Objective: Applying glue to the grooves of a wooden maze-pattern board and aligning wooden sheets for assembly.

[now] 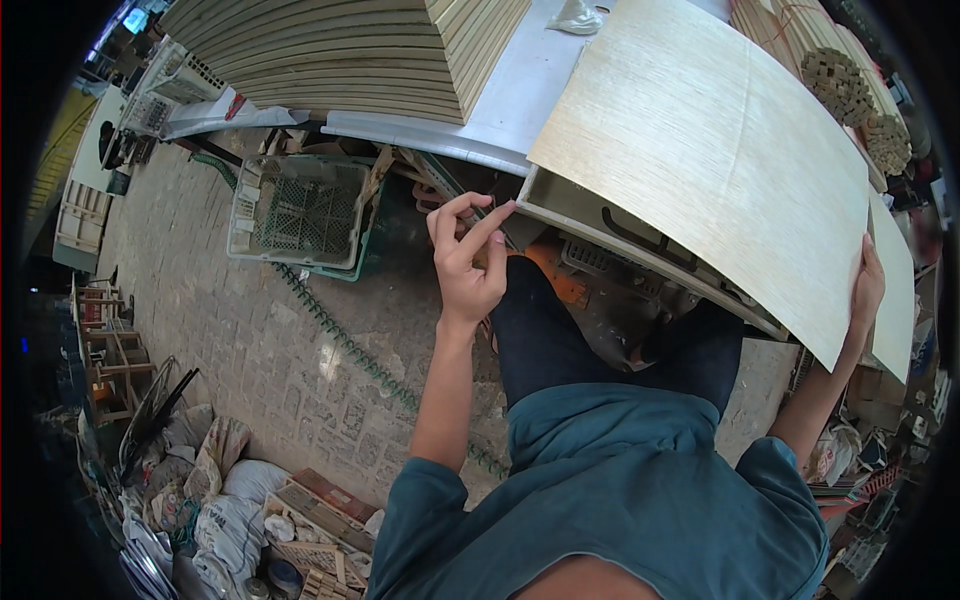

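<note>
A thin pale plywood sheet [700, 150] lies at a slant over the right part of the table, its near edge overhanging toward my lap. My right hand [867, 285] holds the sheet's right edge, fingers bent along it. Under the sheet's near edge shows a light wooden frame or box edge [650, 245]; a dark curved slot is visible behind it. My left hand [470, 262] is raised at that frame's left corner, fingers bent and apart, with the index fingertip at the corner. Nothing shows between its fingers. Another thin sheet [893, 290] hangs beyond my right hand.
A stack of wooden frames [340, 55] stands on the white-covered table [505, 95]. Bundled wood strips [835, 75] lie far right. On the paved floor are plastic crates [300, 210] and a green coiled hose [345, 345]. Sacks and wood scraps [225, 520] fill the lower left.
</note>
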